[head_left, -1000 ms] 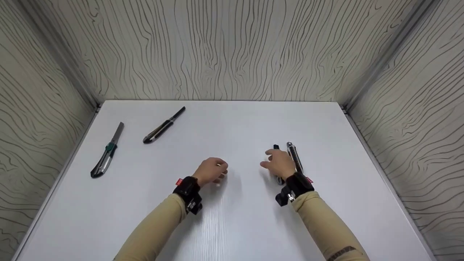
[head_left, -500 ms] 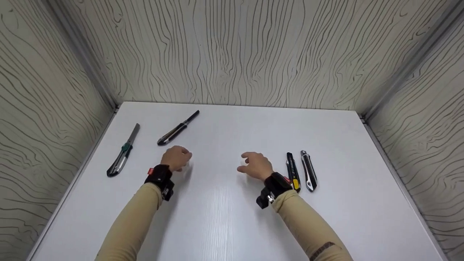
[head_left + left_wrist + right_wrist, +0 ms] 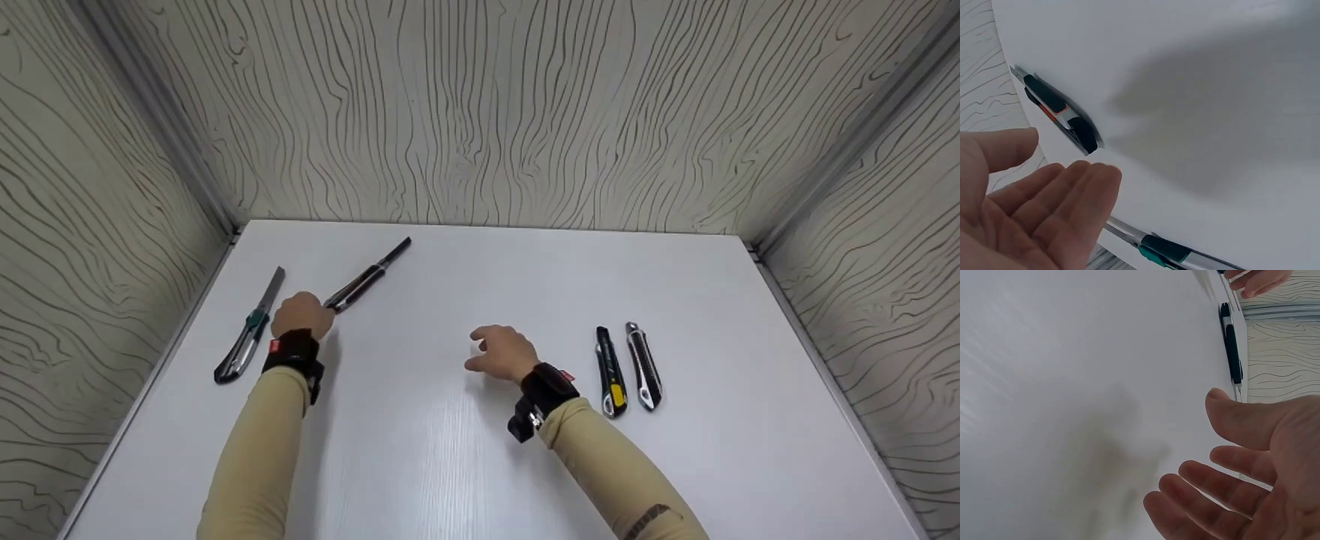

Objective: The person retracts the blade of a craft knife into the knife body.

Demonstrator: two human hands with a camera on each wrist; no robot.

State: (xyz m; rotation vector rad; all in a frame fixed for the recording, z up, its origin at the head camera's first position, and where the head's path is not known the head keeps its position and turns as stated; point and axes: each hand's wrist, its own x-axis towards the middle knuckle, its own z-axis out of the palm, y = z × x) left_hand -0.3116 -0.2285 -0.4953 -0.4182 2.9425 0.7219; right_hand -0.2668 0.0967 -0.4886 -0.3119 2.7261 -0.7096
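My left hand (image 3: 301, 315) is above the table between two box cutters and holds nothing. In the left wrist view its fingers (image 3: 1086, 191) are extended, with the thumb apart. To its left lies a silver box cutter (image 3: 241, 351) with a green slider and its blade out. On its right side a black-and-silver box cutter (image 3: 361, 286), blade out, points to the back right. My right hand (image 3: 504, 352) hovers over the middle of the table with spread, slightly bent fingers (image 3: 1224, 486) and nothing in them.
At the right lie two more box cutters with no blade showing: a black one with a yellow patch (image 3: 611, 375) and a silver-and-black one (image 3: 645, 367). The white table (image 3: 420, 450) is bounded by wood-patterned panels (image 3: 480, 112) at the back and sides.
My left hand has moved left from mid-table to between the two left box cutters. The right hand has shifted left, away from the right pair, uncovering them. The head view has shifted slightly.
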